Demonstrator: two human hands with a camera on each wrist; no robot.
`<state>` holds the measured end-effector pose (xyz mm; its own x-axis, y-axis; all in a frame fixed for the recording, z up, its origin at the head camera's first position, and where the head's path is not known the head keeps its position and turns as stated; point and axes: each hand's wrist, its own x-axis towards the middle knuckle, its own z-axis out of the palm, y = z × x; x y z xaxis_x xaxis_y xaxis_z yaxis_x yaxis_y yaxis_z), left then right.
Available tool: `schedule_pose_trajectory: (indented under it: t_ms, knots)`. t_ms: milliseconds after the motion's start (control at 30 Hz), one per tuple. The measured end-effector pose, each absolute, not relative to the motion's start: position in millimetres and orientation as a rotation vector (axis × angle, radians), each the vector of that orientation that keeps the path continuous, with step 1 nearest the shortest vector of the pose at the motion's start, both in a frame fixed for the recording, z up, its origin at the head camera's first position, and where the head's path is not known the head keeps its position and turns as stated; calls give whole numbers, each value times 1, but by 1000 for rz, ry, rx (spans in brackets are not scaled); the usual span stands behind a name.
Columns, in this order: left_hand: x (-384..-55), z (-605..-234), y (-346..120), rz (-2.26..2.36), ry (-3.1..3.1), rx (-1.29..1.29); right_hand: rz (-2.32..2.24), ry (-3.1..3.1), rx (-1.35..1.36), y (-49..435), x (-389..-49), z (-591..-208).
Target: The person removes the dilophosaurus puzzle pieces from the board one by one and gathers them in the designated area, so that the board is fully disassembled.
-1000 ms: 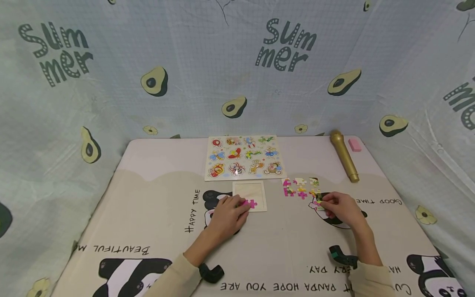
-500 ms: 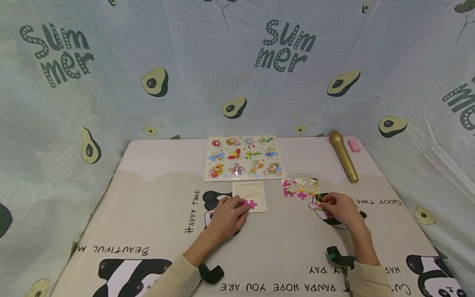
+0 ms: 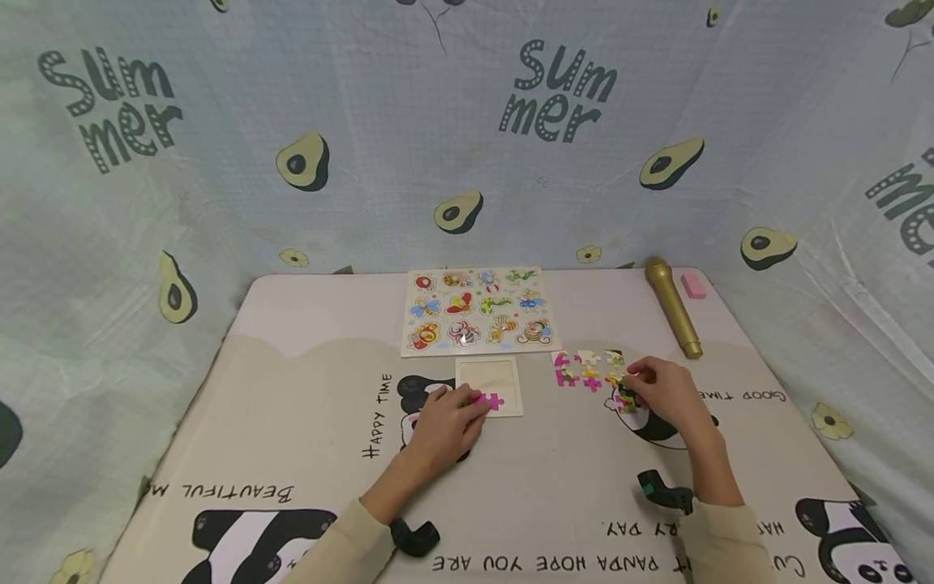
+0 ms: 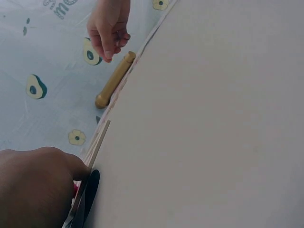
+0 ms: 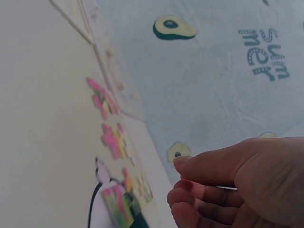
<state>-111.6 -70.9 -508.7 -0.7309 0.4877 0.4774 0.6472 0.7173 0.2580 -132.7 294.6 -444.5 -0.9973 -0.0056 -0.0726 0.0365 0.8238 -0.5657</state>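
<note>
A small square puzzle tray [image 3: 518,388] lies on the table in front of me. My left hand [image 3: 445,422] rests over its lower-left corner; in the left wrist view the thumb [image 4: 78,167] bears against the tray's edge while the other fingers are hidden. Beside those fingertips, a pink puzzle piece [image 3: 495,401] lies inside the tray. My right hand [image 3: 667,393] hovers at the right end of a group of loose puzzle pieces [image 3: 591,384]. Its fingers are loosely curled, and in the right wrist view I see nothing between thumb and fingers. A puzzle piece [image 3: 626,402] lies just left of that hand.
Behind the tray lies a larger board [image 3: 477,312] with pictures of insects. A gold microphone-shaped stick [image 3: 674,310] and a pink eraser-like block [image 3: 693,285] lie at the back right. A printed curtain [image 3: 394,122] hangs around the table.
My right hand has lifted off the lower-right puzzle piece and shifted slightly away from me, toward the upper pieces. My left hand stays at the tray.
</note>
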Motion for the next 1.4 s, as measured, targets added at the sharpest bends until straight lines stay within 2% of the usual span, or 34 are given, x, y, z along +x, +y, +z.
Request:
schedule_pose_trajectory:
  t_ms: [700, 1400]
  knots:
    - [-110, -510, -71, -647, -2584, -856, -1175, 2946, -159, 226, -166, -424]
    - [-112, -509, -74, -792, -2569, -785, -1104, 2886, -332, 167, -171, -442]
